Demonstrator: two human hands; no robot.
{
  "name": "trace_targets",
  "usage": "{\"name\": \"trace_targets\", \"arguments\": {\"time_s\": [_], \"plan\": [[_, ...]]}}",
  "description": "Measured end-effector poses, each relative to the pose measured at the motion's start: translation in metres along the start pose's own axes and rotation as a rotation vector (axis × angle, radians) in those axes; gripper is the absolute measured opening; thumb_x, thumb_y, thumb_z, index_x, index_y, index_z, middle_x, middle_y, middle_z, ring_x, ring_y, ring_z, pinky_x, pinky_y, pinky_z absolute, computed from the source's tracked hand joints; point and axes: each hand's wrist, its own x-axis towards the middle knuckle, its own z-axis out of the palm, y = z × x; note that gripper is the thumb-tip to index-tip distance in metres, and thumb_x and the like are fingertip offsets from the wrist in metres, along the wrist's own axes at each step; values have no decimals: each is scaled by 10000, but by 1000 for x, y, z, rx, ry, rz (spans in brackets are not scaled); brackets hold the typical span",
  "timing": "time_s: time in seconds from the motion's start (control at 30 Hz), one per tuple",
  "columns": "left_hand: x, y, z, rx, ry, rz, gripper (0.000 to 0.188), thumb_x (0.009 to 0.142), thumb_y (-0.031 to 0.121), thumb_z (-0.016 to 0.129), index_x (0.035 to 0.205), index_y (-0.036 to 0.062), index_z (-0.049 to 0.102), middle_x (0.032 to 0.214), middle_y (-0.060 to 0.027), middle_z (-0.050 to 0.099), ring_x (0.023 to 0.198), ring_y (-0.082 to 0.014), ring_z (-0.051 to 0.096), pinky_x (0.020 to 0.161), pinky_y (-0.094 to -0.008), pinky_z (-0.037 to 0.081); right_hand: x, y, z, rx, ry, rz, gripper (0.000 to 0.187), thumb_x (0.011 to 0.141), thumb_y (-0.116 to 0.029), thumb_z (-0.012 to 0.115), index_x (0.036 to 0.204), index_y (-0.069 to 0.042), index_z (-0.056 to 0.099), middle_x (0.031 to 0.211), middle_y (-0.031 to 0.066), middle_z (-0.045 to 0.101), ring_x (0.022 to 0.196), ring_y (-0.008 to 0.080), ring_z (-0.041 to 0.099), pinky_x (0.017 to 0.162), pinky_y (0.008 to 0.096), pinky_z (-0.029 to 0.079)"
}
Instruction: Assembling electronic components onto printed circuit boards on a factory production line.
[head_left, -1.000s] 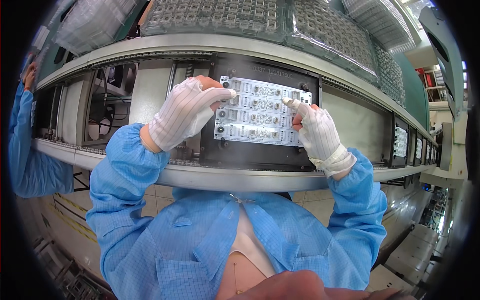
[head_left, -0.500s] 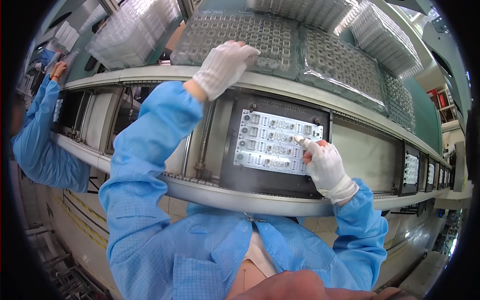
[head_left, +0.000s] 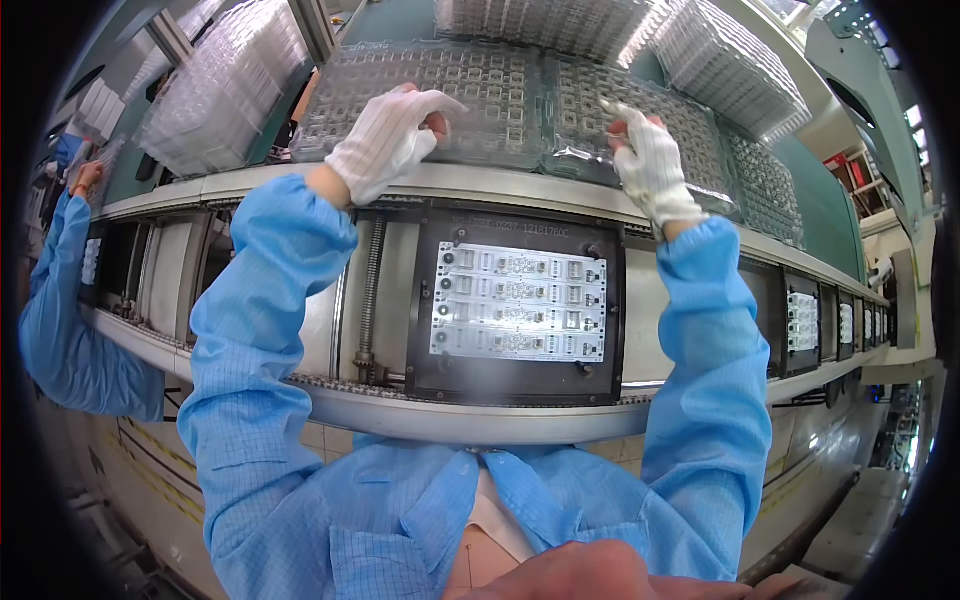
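1. The right hand [head_left: 652,165], poised at the circuit boards [head_left: 520,305] half a second ago, has left them and reached across the far metal rail [head_left: 520,190] — I now see it over the front of the right clear tray [head_left: 575,160].
2. The left hand [head_left: 385,145], at those boards a second ago, has gone to the left clear tray [head_left: 500,158], fingers bent.
3. The boards have come into full view — right-hand ends included.

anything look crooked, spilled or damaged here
Nothing stands out: the white board panel lies roughly square on its black carrier, and the clear tray beyond shows no spill. Tiny defects can't be ruled out.
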Motion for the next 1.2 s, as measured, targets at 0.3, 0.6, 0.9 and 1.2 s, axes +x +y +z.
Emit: {"name": "trace_targets", "arguments": {"time_s": [0.3,0.6,0.9,1.2], "plan": [[-86,121,6,16,-136,49,302,783,62,657,1083,101,676,810,-74,674,828,-273,627,771,-400,493,39,1,17,-217,-217,1,449,837,-70,582,1271,-172,637,893,125,712,909,359,661,860,462,514],[-123,143,23,5,-274,111,346,797,47,676,1141,73,653,859,-70,619,888,-274,594,847,-393,468,-22,-57,-2,-45,54,-241,421,828,-16,637,1242,-97,631,833,74,716,849,259,690,862,401,518],[-123,155,26,239,-409,108,381,792,32,660,1171,67,640,866,-84,625,875,-284,609,861,-389,468,-96,-66,-15,220,7,-113,551,761,41,680,1294,-89,631,829,76,676,806,260,636,761,365,510],[-126,138,32,-142,-298,-65,388,722,29,640,1106,82,646,802,-45,663,824,-281,611,795,-394,470,-147,-58,21,415,239,319,359,887,-42,711,1237,-18,634,941,78,701,849,136,657,791,283,531]]}}
